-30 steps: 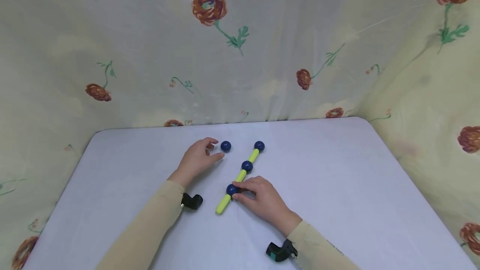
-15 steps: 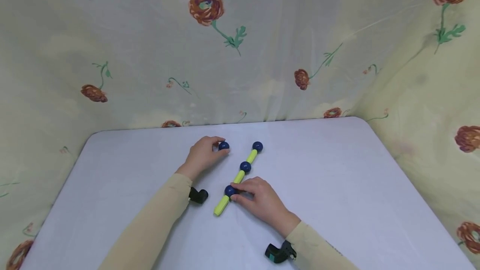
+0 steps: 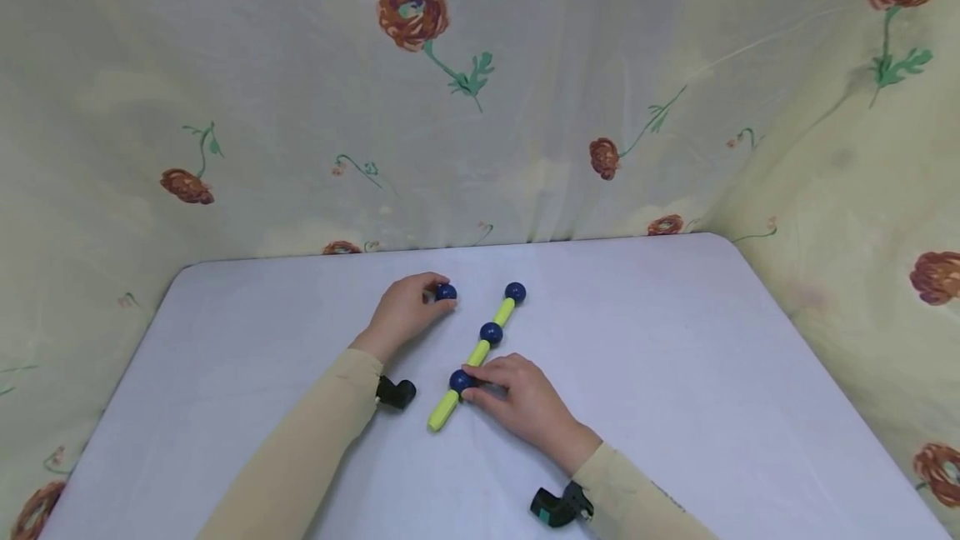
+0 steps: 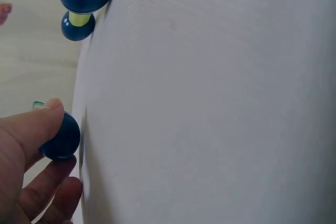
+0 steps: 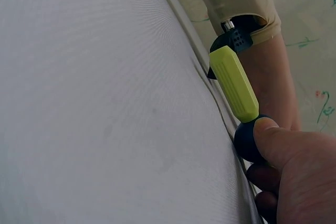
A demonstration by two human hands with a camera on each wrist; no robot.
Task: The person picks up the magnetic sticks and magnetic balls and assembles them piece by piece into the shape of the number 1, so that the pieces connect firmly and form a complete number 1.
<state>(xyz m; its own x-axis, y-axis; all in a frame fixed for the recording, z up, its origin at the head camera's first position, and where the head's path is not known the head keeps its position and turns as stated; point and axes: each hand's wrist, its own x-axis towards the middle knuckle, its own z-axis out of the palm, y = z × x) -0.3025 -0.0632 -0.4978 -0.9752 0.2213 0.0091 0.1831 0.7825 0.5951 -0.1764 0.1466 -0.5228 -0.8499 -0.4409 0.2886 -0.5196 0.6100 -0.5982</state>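
A chain of three dark blue balls joined by yellow-green rods lies slantwise on the white table. My right hand [image 3: 525, 398] pinches its nearest ball [image 3: 461, 382] between thumb and forefinger. From that ball a yellow-green rod [image 5: 234, 83] sticks out with its near end free. The middle ball [image 3: 491, 333] and the far ball [image 3: 515, 293] are untouched. To the left of the chain's far end, my left hand [image 3: 405, 315] pinches a separate blue ball [image 4: 63, 139] between thumb and fingers. In the left wrist view, its remaining fingers curl loosely below the ball.
The white-covered table [image 3: 660, 340] ends at a back edge just beyond the balls. Behind it hangs a pale curtain [image 3: 510, 173] with a flower print. A black wrist camera [image 3: 396, 392] sits on the left forearm, another black camera [image 3: 561, 505] on the right.
My left hand has moved right to the loose blue ball and taken hold of it. The right hand and the chain have stayed in place.
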